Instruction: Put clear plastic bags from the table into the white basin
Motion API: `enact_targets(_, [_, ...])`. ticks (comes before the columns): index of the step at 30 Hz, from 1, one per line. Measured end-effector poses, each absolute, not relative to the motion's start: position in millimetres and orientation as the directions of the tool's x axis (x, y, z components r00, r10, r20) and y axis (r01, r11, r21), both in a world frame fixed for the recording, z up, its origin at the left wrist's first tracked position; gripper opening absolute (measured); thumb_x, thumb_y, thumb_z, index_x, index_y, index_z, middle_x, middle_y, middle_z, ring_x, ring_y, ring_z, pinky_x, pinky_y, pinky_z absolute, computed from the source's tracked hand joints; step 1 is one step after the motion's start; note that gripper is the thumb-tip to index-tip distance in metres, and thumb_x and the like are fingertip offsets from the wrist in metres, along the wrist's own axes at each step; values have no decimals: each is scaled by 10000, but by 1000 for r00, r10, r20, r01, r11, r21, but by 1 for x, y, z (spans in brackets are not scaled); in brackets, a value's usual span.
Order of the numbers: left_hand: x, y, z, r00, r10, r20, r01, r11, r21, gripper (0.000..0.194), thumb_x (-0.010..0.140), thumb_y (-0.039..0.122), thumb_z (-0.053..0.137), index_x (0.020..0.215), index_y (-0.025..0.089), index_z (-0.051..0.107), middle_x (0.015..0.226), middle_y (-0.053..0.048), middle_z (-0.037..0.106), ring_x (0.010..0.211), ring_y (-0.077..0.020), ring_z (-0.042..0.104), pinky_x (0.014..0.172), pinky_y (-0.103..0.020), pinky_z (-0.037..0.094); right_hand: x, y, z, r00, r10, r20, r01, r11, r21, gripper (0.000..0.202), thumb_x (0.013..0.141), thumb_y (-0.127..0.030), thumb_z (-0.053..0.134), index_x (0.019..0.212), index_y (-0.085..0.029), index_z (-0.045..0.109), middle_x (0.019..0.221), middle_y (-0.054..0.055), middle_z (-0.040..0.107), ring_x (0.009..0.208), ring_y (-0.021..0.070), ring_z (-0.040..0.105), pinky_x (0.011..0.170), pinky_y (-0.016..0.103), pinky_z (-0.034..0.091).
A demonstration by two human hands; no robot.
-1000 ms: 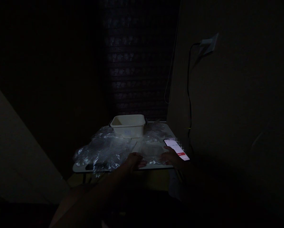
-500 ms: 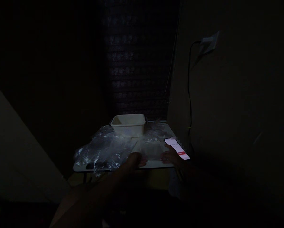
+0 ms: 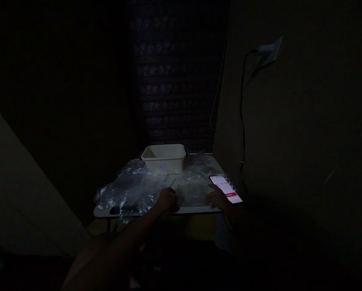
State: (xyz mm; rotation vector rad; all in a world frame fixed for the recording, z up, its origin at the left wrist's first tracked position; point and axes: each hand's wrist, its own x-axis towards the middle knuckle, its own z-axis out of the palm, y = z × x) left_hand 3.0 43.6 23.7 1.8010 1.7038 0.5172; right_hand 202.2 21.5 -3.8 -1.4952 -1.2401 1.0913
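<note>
The light is very dim. A clear plastic bag or sheet (image 3: 193,192) lies on the small white table (image 3: 193,210) between my hands. At its left side my left hand (image 3: 168,199) is closed with curled fingers; what they hold, if anything, is too dark to make out. On its right edge rests my right hand (image 3: 217,198), fingers apart and lying on the plastic. A crumpled pile of clear plastic bags (image 3: 132,188) spreads to the left of my left hand. Just beyond my right hand lies a phone (image 3: 229,193) with a lit screen.
Toward the back of the table stands a cream rectangular tub (image 3: 165,165) with dark handles. More clear plastic (image 3: 199,167) lies to its right. A black cable (image 3: 242,117) hangs from a wall socket (image 3: 268,52) on the right. Dark blinds (image 3: 175,89) cover the back.
My left hand has moved slightly left and away from me, and its fingers have curled in. My right hand has hardly moved and stays at the plastic's right edge.
</note>
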Motion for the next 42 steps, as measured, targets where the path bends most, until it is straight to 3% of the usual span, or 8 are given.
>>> enact_targets(4, [1,44,30,156,984,91,899,-180,400,255,657,238,408,862,113,492,685,-73,587,640,-158,547,559,-240,397,204,22,-6,114,991,-74,227,-98,-969,529,532,-100,430,1037,-140,277,539,-39,509,440,96,502,331,167,365])
enact_targets(7, [6,40,27,323,927,188,896,-364,254,291,713,239,318,942,134,464,885,-85,553,805,-153,508,686,-249,371,205,20,-5,109,993,-46,274,-74,-959,521,528,-103,436,1028,-128,293,525,-38,513,453,100,504,341,167,366])
enact_targets(11, [20,32,9,547,823,152,819,-564,106,419,756,283,235,1113,76,305,1169,-126,319,1065,-172,279,844,-268,251,203,17,-2,117,993,-24,345,-63,-936,484,547,-129,431,1018,-128,321,520,-38,523,432,93,491,343,170,357])
enact_targets(16, [26,26,-12,529,845,85,849,-527,-47,534,759,393,143,1151,43,234,1210,-159,219,1109,-250,141,868,-393,159,207,13,7,168,986,-2,589,-102,-801,377,556,-143,427,933,-115,428,642,24,561,510,115,518,390,192,379])
enact_targets(22, [26,32,-11,531,842,100,847,-525,-77,553,755,420,80,1161,73,227,1217,-136,217,1108,-245,152,864,-415,144,216,17,25,19,941,338,894,135,-427,253,644,-176,345,808,-134,532,803,70,571,783,163,503,677,265,382])
enact_targets(30, [38,37,-14,593,800,93,805,-589,-72,478,769,368,92,1153,134,252,1221,-91,232,1106,-229,165,858,-421,143,175,29,2,-394,849,353,874,465,-144,419,749,-244,206,1100,-63,345,1161,117,338,1069,154,268,861,280,241])
enact_targets(35, [39,35,-13,560,820,118,828,-556,-63,470,769,361,111,1160,131,233,1221,-101,228,1109,-231,153,859,-411,141,171,23,-13,-275,908,315,952,302,-40,538,753,-398,147,1138,-48,282,1205,148,243,1114,218,148,887,401,97])
enact_targets(42, [37,39,-15,487,863,132,873,-481,-81,513,753,387,156,1166,87,213,1218,-140,215,1103,-265,154,851,-420,147,173,12,-23,-109,968,227,989,128,-71,657,727,-481,97,1136,3,270,1193,192,235,1114,253,121,868,441,43])
